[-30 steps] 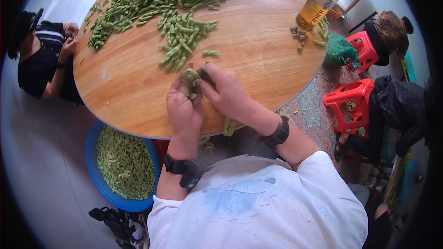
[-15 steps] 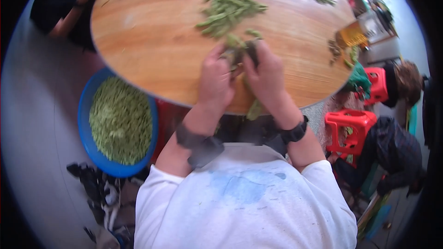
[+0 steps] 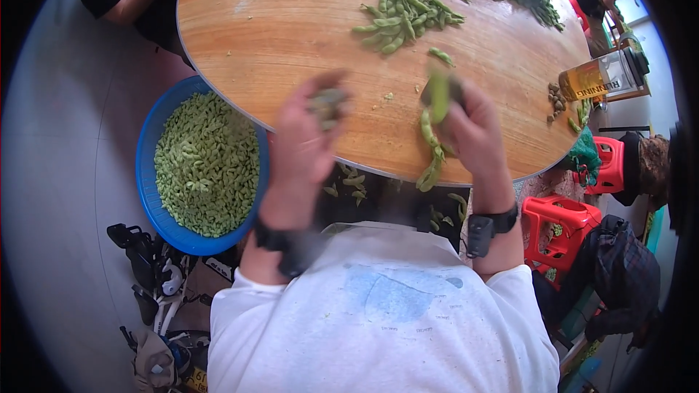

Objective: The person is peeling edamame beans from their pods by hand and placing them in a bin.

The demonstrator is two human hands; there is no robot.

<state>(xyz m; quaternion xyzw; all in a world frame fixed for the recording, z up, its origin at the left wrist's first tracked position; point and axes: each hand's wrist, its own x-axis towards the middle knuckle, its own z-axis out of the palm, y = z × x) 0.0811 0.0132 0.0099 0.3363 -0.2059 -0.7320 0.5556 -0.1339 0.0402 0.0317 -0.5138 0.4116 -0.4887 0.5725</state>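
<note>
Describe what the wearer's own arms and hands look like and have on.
White short sleeves leave the forearms bare. Each wrist wears a black strap with a boxy black module. The left hand and right hand are blurred, so finger detail is unclear.

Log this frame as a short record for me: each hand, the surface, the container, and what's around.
Left hand: left hand cupped near something small and greenish, too blurred to identify
Right hand: right hand beside a long green bean pod; grip unclear
Surface: brown wooden table with curved edge, bearing heaped green pods
Container: blue plastic basin holding pale-green beans
Around: clear bottle of amber liquid; red plastic stool
</note>
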